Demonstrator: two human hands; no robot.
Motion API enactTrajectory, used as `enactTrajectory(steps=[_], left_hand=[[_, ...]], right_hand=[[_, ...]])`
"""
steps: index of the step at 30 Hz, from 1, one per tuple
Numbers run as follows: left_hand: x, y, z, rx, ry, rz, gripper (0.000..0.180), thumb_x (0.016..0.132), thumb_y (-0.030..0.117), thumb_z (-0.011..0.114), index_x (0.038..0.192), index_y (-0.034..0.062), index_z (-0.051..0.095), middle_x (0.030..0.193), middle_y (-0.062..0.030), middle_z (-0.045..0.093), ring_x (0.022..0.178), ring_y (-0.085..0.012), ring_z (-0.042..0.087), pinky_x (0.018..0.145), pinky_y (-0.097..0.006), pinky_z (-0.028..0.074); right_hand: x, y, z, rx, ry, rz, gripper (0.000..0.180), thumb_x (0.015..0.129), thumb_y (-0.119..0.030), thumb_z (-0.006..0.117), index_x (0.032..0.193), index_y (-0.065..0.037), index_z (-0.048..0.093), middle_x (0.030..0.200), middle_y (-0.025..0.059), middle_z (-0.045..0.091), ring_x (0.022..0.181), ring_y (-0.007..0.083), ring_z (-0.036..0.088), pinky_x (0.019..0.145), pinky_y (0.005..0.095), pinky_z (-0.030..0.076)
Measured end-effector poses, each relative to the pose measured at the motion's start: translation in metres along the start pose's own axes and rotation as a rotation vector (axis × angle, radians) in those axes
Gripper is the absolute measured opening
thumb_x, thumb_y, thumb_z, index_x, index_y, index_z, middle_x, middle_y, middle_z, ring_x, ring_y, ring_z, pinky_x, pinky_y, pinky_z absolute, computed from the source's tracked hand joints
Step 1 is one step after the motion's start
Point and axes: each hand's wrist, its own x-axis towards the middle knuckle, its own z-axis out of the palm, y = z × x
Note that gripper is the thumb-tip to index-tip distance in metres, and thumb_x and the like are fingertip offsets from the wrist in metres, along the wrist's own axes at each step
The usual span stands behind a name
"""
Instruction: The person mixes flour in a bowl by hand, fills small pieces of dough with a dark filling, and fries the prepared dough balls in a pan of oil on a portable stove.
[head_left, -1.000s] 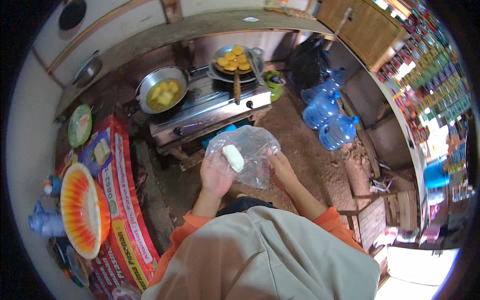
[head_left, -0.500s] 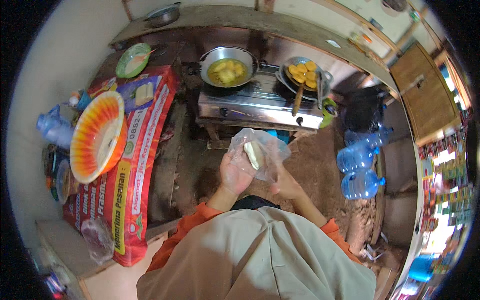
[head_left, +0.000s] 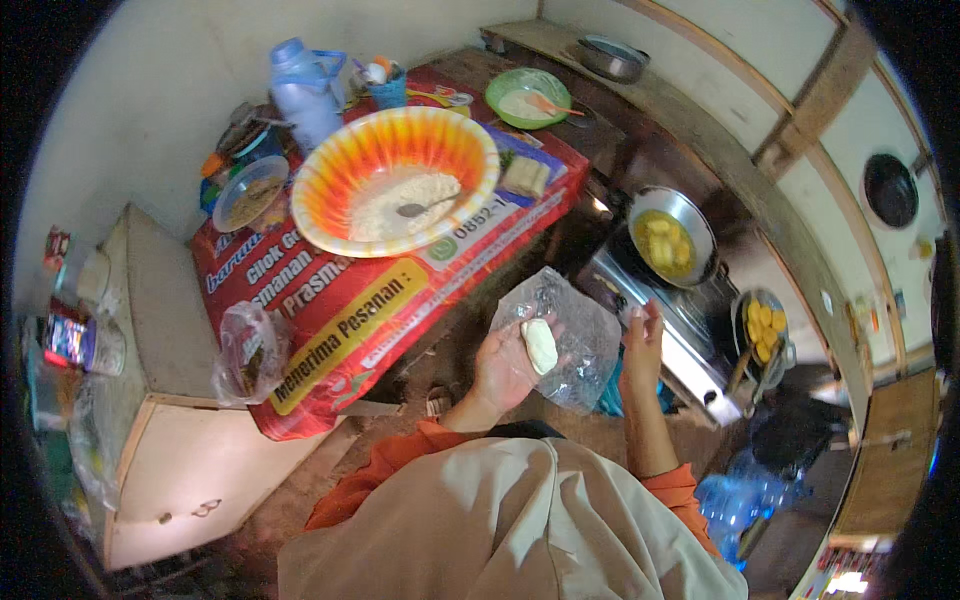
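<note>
My left hand (head_left: 500, 372) is palm up, holding a spread sheet of clear plastic (head_left: 585, 365) with an oblong piece of pale dough (head_left: 540, 347) on it. Past the sheet's right edge is my right hand (head_left: 642, 350), raised, fingers partly curled and apart, with nothing visible in it. Ahead to the left, a large orange and yellow basin (head_left: 325, 195) holds white flour or dough and a spoon (head_left: 411, 210). Beside it, more pale oblong pieces (head_left: 525, 178) lie on a blue wrapper.
A red printed banner (head_left: 400, 330) covers the left table. On it stand a blue jug (head_left: 303, 85), a green bowl (head_left: 545, 90) and a plastic bag (head_left: 250, 355). To the right, a stove (head_left: 640, 300) carries a wok of oil (head_left: 695, 215) and a pan of golden fried pieces (head_left: 765, 325).
My view has swung left toward the basin. The plastic, earlier bunched around the dough, is now spread wide. My right hand has come away from the dough to the right.
</note>
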Motion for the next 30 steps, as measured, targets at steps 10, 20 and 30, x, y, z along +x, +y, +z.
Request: enactTrajectory(steps=[10, 20, 30], left_hand=[[0.006, 0.100, -0.053, -0.054, 0.011, 0.102, 0.047, 0.083, 0.031, 0.043, 0.124, 0.0099, 0.038, 0.113, -0.0087, 0.049, 0.105, -0.0262, 0.049, 0.087, -0.051, 0.039], [-0.006, 0.165, -0.055, 0.884, 0.137, 0.377, 0.051, 0.082, 0.033, 0.039, 0.128, 0.0133, 0.036, 0.123, -0.0060, 0.044, 0.113, -0.0218, 0.042, 0.093, -0.053, 0.032], [-0.013, 0.185, -0.067, 1.160, 0.314, 0.192, 0.053, 0.080, 0.039, 0.045, 0.122, 0.0070, 0.040, 0.119, -0.0094, 0.048, 0.113, -0.0225, 0.043, 0.091, -0.046, 0.036]], right_hand=[[0.140, -0.026, 0.282, -0.866, -0.930, -0.862, 0.014, 0.073, -0.012, 0.058, 0.082, -0.003, 0.062, 0.082, 0.0150, 0.062, 0.076, 0.0310, 0.059, 0.067, 0.0384, 0.046], [0.152, 0.041, 0.426, -1.225, -0.778, -1.007, 0.018, 0.070, -0.016, 0.058, 0.080, -0.002, 0.063, 0.084, 0.0152, 0.062, 0.080, 0.0307, 0.059, 0.068, 0.0386, 0.048], [0.151, 0.043, 0.422, -1.338, -0.821, -0.934, 0.019, 0.080, -0.021, 0.048, 0.087, -0.004, 0.053, 0.090, 0.0162, 0.059, 0.086, 0.0313, 0.058, 0.069, 0.0441, 0.047]])
